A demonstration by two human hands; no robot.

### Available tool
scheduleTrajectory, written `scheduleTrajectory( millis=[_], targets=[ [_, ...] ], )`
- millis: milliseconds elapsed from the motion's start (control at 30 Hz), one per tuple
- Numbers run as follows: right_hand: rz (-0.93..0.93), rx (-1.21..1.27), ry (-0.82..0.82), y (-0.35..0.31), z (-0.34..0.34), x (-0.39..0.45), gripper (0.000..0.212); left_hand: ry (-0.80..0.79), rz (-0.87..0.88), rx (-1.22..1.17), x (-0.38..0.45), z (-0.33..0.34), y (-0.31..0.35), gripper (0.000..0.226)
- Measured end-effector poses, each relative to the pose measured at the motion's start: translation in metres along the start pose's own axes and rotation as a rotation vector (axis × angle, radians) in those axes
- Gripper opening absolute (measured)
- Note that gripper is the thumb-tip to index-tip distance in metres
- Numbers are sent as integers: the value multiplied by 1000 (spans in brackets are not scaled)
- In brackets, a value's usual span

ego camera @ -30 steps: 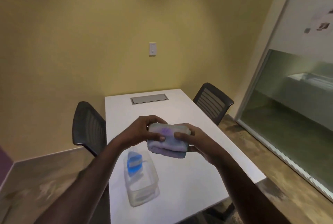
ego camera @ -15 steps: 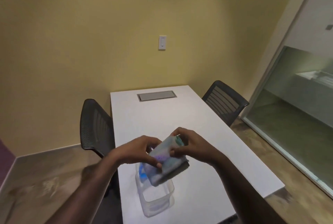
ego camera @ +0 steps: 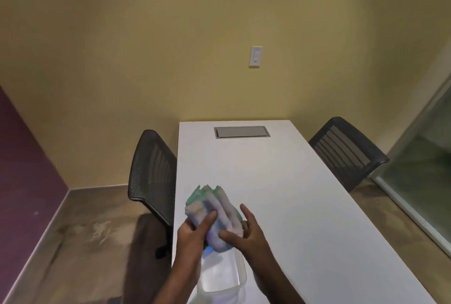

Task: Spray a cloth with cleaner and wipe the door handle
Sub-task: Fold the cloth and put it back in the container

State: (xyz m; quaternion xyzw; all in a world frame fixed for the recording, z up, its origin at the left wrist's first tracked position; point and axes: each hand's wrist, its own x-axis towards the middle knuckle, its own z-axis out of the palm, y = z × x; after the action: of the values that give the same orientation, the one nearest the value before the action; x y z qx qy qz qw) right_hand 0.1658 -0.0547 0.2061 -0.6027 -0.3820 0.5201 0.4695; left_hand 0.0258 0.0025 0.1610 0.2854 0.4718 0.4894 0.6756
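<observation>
You hold a folded stack of cloths over the near end of the white table, your left hand in a closed grip on its underside while your right hand rests half-open against its side. The loose layers could fan apart and slip if that one-sided grip eases. Beneath your hands, a clear plastic container holds something blue, only partly visible; no door handle is in view.

Single head-mounted wide-angle view, aimed forward and down along a white table toward the yellow wall. Both forearms enter from the bottom edge, close to the lens.
</observation>
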Motion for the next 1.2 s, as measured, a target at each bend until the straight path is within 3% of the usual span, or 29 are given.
scheduleTrajectory(
  millis=[100,167,333,533,633,800,1000,1100,1200],
  targets=[
    [-21,51,50,6,-6,12,100,-48,-55,-116,-3,-4,-6,45],
    [-63,-52,49,6,-16,20,86,-113,-68,-60,-3,-14,-1,51],
    [-117,-307,-81,5,-38,39,69,-207,-39,202,0,-39,23,108],
    [-174,-560,-206,13,-42,52,86,-131,48,412,-6,-43,16,136],
    [-206,-635,-234,17,-44,57,93,-133,112,430,-9,-43,12,124],
    [-221,-742,-272,18,-47,62,91,-209,88,508,-2,-45,14,79],
    [-149,-651,-275,29,-42,58,57,48,223,518,6,-37,4,68],
    [-142,-611,-216,40,-42,58,51,55,217,453,9,-35,1,67],
    [-205,-581,-98,46,-42,61,27,63,154,437,13,-37,-6,41]
  ],
)
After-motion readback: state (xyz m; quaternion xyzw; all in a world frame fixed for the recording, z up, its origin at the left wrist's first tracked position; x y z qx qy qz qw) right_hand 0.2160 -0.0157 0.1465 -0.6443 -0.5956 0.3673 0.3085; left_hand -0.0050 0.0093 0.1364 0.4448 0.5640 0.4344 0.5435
